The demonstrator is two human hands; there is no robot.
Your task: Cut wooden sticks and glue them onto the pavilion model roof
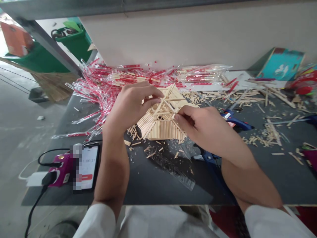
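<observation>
A small roof-like model [162, 130] built from thin wooden sticks stands on the dark table, with loose sticks crossing over its top. My left hand [135, 102] reaches in from the left, thumb and index finger pinched at a slanted wooden stick [163, 102] near the peak. On the right slope, my right hand [198, 124] has its fingertips closed at the lower end of another wooden stick [170, 106]. The exact contact at the fingertips is partly hidden.
Plastic-wrapped stick bundles [138, 74] line the table's back. Stick offcuts [269, 134] lie scattered around. Blue glue guns [237, 123] are at right, a clear ruler [173, 168] in front. A phone [89, 165] and a purple power adapter [61, 170] with cables sit at left.
</observation>
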